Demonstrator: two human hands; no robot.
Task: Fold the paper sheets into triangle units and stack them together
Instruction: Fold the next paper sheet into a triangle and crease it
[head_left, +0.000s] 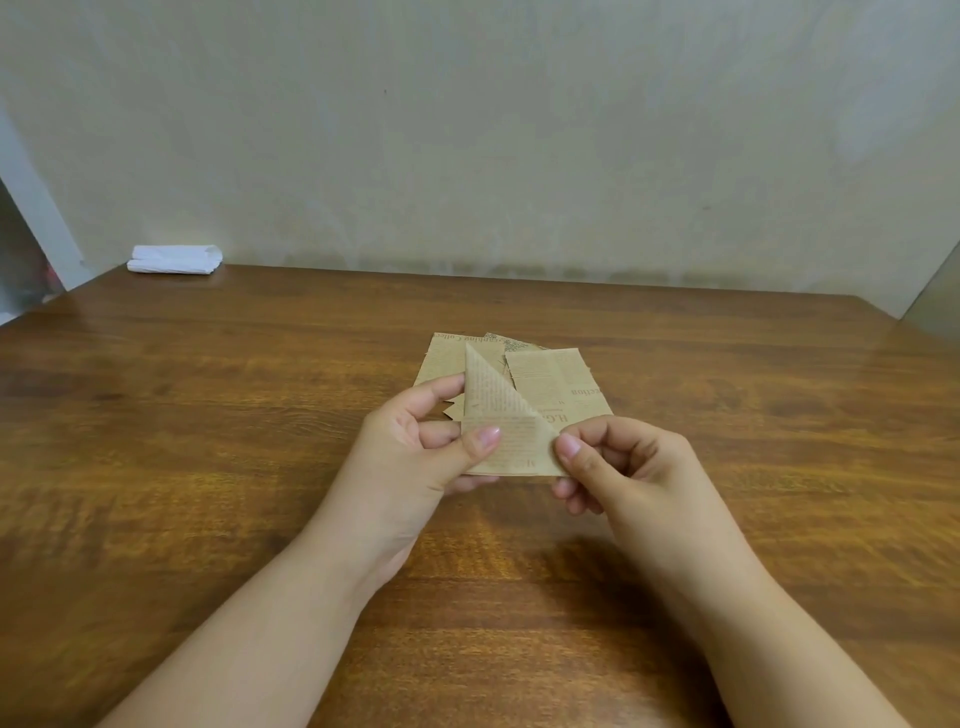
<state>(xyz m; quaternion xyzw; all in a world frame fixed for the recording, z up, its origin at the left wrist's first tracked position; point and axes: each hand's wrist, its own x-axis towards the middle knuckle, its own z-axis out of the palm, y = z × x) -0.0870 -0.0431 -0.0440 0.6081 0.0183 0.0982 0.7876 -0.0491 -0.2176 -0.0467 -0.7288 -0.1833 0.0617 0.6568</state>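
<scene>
A tan, newsprint-patterned folded paper piece (506, 421) is held just above the table, with a triangular flap rising from a rectangular lower part. My left hand (415, 452) pinches its left edge, thumb on the front and fingers behind. Its lower right corner is pinched by my right hand (618, 467) between thumb and forefinger. Behind it, a loose pile of the same tan paper sheets (556, 384) lies flat on the wooden table (208, 441). A small zigzag paper edge (453, 410) pokes out behind my left hand.
A folded white cloth or paper wad (175, 260) lies at the table's far left corner. A pale wall (467, 130) stands right behind the table's far edge. Bare wood surrounds the pile on both sides.
</scene>
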